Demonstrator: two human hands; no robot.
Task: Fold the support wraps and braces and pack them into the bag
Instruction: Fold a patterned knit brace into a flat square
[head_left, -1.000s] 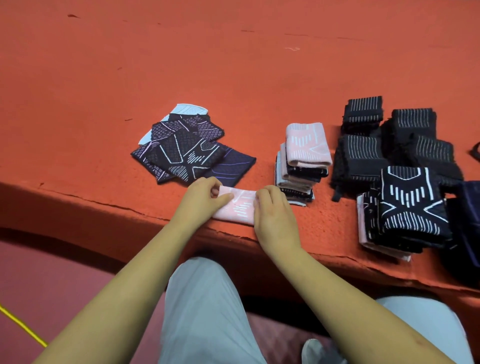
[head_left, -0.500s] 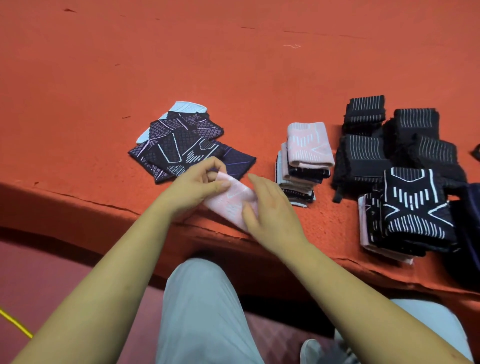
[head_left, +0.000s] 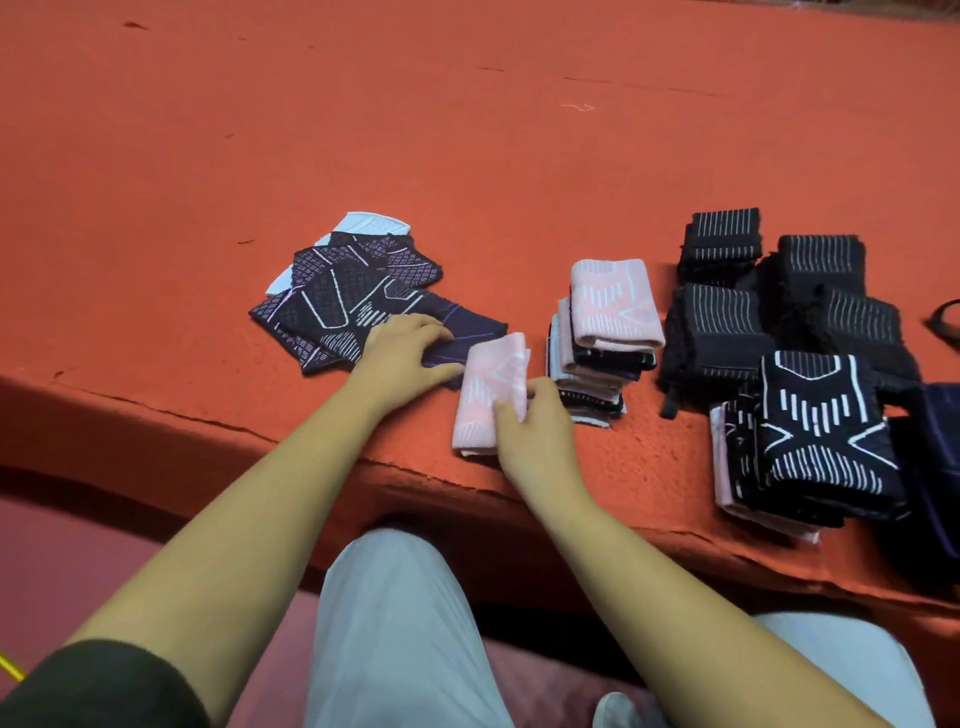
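The right hand (head_left: 537, 431) has its fingers and thumb curled round a folded pink wrap (head_left: 491, 384). The wrap is near the front edge of the red table (head_left: 467, 130), just beside a small stack of folded wraps (head_left: 605, 338). I think it goes on that stack next.

The left hand (head_left: 400, 353) lies with its fingers nearly straight on a loose pile of dark wraps (head_left: 353, 291). It grips nothing. These look flat and not yet folded, so there is more to do.

A lot looks done. On the right are folded black braces (head_left: 727, 322) and another folded stack (head_left: 826, 447).

Nothing looks packed. A dark blue thing (head_left: 937, 457) sits at the far right edge, but I cannot tell if it is the bag. Nothing blocks the hands.
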